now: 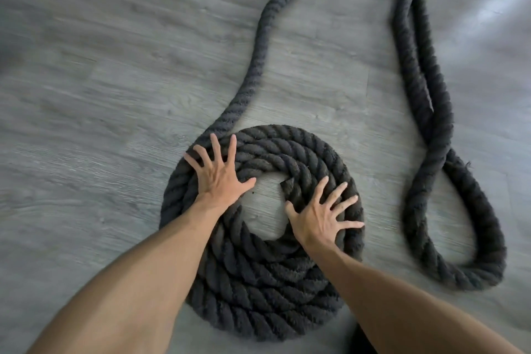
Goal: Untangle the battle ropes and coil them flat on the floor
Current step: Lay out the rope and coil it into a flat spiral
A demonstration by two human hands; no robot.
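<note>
Both hands, left (219, 178) and right (321, 218), press fingers-spread on a flat coil of thick black twisted rope (258, 276) on grey wood-grain floor (100, 95).

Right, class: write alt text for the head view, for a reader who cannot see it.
A left hand and right hand press flat, fingers spread, on a dark rope coil lying on a grey floor. A loose tail leads away from the coil; a looped rope lies to its right, crossing itself.
</note>
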